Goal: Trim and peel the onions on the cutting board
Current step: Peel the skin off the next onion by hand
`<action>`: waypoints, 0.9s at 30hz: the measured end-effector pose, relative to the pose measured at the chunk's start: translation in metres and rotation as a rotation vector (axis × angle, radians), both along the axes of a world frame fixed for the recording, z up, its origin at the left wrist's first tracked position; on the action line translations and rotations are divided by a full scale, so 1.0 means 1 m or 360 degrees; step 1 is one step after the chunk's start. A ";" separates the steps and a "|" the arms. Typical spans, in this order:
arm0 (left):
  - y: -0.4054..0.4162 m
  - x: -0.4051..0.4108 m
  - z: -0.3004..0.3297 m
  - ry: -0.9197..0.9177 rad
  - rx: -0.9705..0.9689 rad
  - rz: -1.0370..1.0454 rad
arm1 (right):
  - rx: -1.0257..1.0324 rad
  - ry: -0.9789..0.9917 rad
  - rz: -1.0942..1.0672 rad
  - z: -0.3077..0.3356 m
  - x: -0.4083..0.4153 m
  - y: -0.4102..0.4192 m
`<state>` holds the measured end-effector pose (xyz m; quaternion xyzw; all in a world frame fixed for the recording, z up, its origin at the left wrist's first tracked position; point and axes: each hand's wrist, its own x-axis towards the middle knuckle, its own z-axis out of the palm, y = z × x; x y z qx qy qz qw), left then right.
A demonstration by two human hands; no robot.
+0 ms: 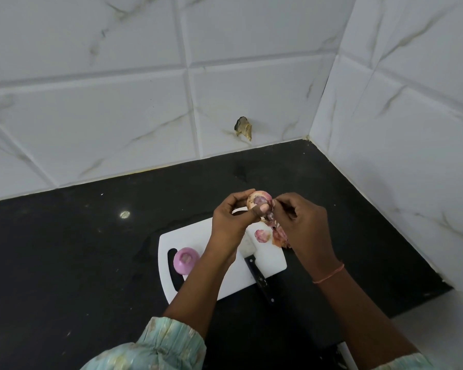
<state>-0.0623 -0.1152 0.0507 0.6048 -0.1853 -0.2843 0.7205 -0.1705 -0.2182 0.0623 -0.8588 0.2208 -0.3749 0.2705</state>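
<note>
**Desk:** What does the frame show?

**Photographer:** A person peels an onion (258,201) held up above the far end of a white cutting board (225,279) on a black counter (64,249). The left hand (231,222) cups the bulb, fingers curled behind it and thumb pressed across the front. The right hand (300,222) pinches a strip of purple skin (270,213) hanging off the onion's right side.

**Desk:** And the rest of the onions?

**Photographer:** One already peeled onion (185,260) sits at the board's left end, glossy and pale purple, beside the handle slot. A cut end piece (261,235) and a heap of dry peelings (280,240) lie at the right end. A black-handled knife (254,265) rests on the board between the forearms, in neither hand.

**Desk:** How does the bulb likely handle?

**Photographer:** Light and firm, by the look of it. The outer skin seems papery and prone to tearing into bits; the layer under it looks slick, so a bared bulb may slip in a loose hold. The best purchase is probably at the trimmed ends, where the skin edges lift, with the other hand wrapped around the middle.
</note>
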 end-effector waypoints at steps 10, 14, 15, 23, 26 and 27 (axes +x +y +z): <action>0.001 -0.003 0.006 0.0405 -0.0148 -0.0132 | 0.0171 0.0042 -0.0232 -0.008 0.000 -0.019; 0.001 -0.003 0.005 0.0336 -0.0149 -0.0119 | 0.0310 0.0030 0.0030 -0.001 -0.002 -0.014; 0.000 -0.003 0.006 0.0331 -0.0167 -0.0119 | 0.0360 -0.0021 0.0097 0.002 -0.001 -0.009; 0.002 -0.006 0.003 0.0214 -0.0175 -0.0009 | 0.0250 -0.0184 0.0071 -0.004 0.002 0.002; 0.001 -0.007 0.003 0.0141 -0.0165 0.0060 | 0.0233 -0.0175 0.0069 0.003 0.002 0.006; 0.000 -0.007 0.003 0.0118 -0.0158 0.0084 | 0.0219 -0.0177 0.0049 0.004 0.003 0.008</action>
